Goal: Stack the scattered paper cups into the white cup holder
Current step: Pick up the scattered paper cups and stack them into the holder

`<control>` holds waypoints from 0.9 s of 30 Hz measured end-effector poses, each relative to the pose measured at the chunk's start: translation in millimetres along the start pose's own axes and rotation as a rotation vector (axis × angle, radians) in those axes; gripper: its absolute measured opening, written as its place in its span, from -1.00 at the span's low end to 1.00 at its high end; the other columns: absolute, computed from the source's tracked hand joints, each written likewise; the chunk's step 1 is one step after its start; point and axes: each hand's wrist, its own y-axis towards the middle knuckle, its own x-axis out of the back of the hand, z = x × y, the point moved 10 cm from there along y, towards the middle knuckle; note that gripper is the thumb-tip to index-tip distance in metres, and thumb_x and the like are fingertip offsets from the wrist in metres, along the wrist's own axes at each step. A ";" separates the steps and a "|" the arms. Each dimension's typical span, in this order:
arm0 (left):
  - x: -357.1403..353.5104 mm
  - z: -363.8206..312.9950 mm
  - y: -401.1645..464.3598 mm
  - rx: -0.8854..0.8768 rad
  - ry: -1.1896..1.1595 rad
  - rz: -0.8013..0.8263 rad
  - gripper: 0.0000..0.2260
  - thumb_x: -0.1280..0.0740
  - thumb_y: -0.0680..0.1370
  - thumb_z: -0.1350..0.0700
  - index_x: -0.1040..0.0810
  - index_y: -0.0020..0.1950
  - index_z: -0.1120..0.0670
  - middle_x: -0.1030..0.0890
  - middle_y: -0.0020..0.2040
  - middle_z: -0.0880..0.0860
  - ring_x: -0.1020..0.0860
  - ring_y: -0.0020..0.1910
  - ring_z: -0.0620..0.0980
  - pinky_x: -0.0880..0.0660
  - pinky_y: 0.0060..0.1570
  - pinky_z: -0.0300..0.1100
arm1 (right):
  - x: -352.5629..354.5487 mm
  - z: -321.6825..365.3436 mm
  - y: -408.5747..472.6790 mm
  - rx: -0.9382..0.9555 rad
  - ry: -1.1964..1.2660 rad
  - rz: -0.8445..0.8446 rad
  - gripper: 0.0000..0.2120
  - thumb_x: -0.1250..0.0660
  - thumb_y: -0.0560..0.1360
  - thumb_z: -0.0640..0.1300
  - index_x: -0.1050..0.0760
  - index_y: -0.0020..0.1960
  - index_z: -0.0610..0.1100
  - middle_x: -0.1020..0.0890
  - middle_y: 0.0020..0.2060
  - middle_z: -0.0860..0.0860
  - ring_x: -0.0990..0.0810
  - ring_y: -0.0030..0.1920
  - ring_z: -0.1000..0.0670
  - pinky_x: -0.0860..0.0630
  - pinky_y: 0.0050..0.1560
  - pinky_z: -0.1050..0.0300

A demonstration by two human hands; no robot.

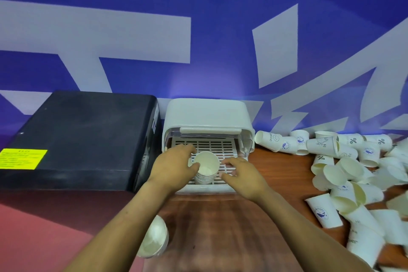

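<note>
Inside the slatted white cup holder (223, 147), left hand (174, 166) grips nested paper cups (206, 169); right hand (242, 175) hovers spread.

Two hands (176, 166), one holder (207, 117) — cups (353, 174) beyond counting.

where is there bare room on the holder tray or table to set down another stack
Free: slatted tray behind and right of the cup stack; bare wooden table between the forearms. Crowded: scattered cups on the right.
</note>
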 end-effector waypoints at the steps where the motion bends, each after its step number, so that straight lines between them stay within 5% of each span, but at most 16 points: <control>1: 2.4 -10.6 0.1 -0.031 -0.012 -0.008 -0.71 -0.27 0.55 -0.06 -0.46 0.25 -0.06 -0.55 0.18 -0.11 -0.50 0.14 -0.09 -0.47 0.06 -0.15 | 4.7 -4.8 -3.6 -0.017 0.011 -0.013 -0.63 -0.32 0.48 0.03 -0.45 0.28 0.05 -0.53 0.18 0.10 -0.52 0.07 0.10 -0.49 0.15 0.10; 5: -1.1 -55.4 4.8 -0.112 -0.021 -0.008 -0.77 -0.26 0.55 -0.04 -0.47 0.18 -0.04 -0.56 0.08 -0.11 -0.52 0.06 -0.07 -0.49 0.02 -0.14 | 28.6 -32.9 -18.5 -0.072 0.058 -0.050 -0.73 -0.32 0.47 0.00 -0.53 0.17 0.04 -0.59 -0.05 0.15 -0.55 -0.05 0.11 -0.52 0.07 0.10; 15: -50.7 -152.0 33.4 -0.135 -0.015 0.045 -0.71 -0.27 0.53 -0.03 -0.45 0.24 -0.06 -0.54 0.18 -0.05 -0.52 0.13 -0.01 -0.46 0.04 -0.14 | 111.5 -112.6 -10.1 -0.074 0.102 -0.098 -0.75 -0.34 0.47 -0.01 -0.54 0.14 0.01 -0.59 -0.15 0.15 -0.56 -0.12 0.12 -0.49 0.00 0.16; 27: -146.1 -210.0 111.0 0.073 -0.081 0.085 -0.51 -0.30 0.52 0.00 -0.29 0.43 0.02 -0.35 0.36 0.04 -0.37 0.31 0.06 -0.39 0.27 -0.05 | 173.6 -198.0 49.1 -0.014 -0.065 -0.078 -0.63 -0.32 0.48 -0.03 -0.44 0.28 0.03 -0.54 0.16 0.08 -0.53 0.08 0.04 -0.46 0.02 0.16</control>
